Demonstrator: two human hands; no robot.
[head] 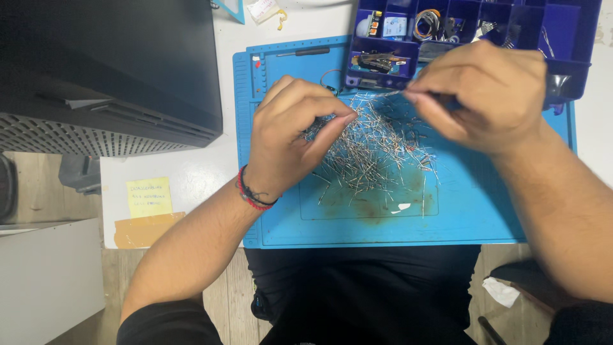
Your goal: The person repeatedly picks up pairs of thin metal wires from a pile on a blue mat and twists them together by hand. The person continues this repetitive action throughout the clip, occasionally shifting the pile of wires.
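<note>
Sorting step: left hand pinches into the pile of thin metal leads mid-mat; right hand is closed on one lead, held just above the pile. Next needs a steady fingertip pick. Purple parts box crowds the worktop's far edge; yellow sticky note lies left.

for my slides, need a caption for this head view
Both hands pick through thin metal leads on a blue mat.
</note>
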